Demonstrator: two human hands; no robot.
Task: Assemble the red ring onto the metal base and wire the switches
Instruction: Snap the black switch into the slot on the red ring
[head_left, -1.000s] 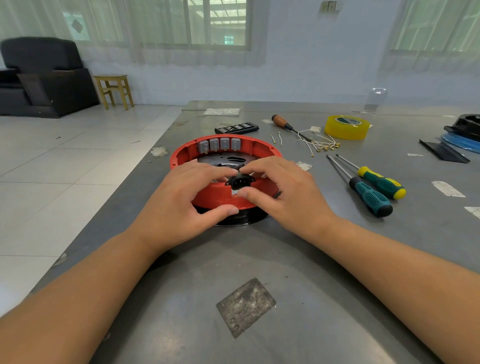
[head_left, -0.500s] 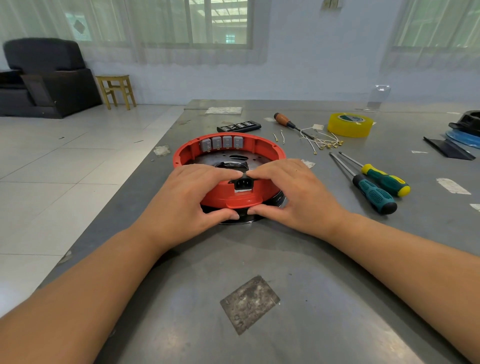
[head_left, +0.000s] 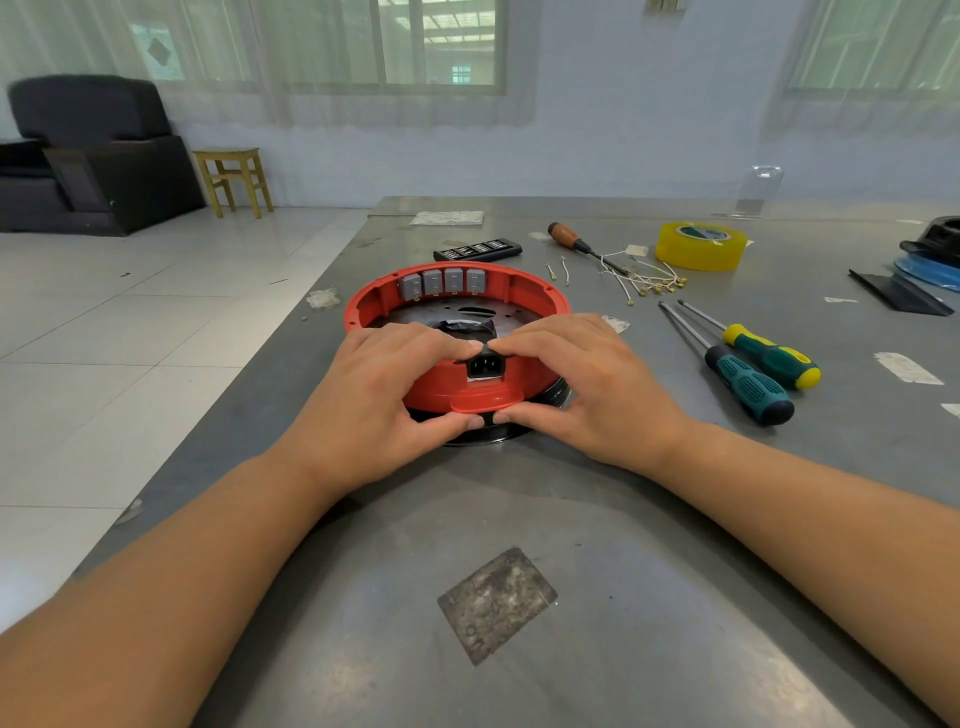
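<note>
The red ring (head_left: 457, 332) looks like stiff moulded plastic, light enough to lift by its rim, though probably thin-walled, so gripping at two opposite points of the near wall seems safer than squeezing one side. It sits on the metal base (head_left: 457, 317) near the middle of the tabletop (head_left: 519, 519), with a black power socket (head_left: 485, 366) set in its near wall and four grey switches (head_left: 441, 283) lined along the far inner wall. The left hand (head_left: 374, 400) and right hand (head_left: 587, 389) both grip the near wall, fingers curled over the top edge and thumbs pressed beneath the lip. Loose wires (head_left: 644, 283) lie well apart, beyond the ring.
</note>
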